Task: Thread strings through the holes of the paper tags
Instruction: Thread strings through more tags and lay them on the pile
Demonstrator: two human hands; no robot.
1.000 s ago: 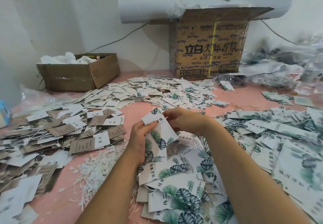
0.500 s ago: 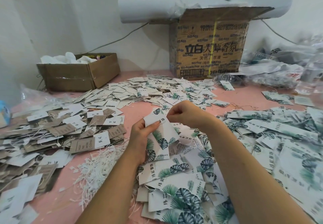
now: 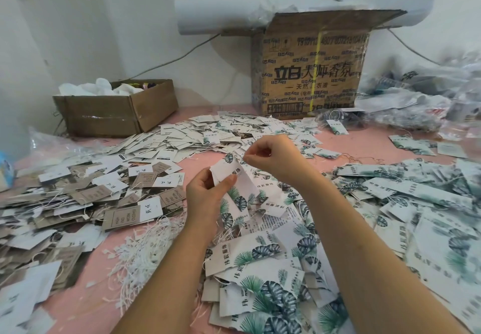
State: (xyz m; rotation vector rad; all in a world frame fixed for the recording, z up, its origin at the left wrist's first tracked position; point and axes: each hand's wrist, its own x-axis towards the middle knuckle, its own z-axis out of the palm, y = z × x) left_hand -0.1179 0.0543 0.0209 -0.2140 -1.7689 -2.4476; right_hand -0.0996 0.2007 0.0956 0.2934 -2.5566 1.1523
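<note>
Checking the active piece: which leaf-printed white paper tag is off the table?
The leaf-printed white paper tag pinched and raised in the left hand; the right hand pinches a thin string at its top corner. The rest lie on the pink table.

My right hand (image 3: 273, 156) has lifted up and away from the tag (image 3: 243, 177), its grip pinching a fine string (image 3: 244, 157). My left hand (image 3: 205, 195) has raised the tag slightly.
</note>
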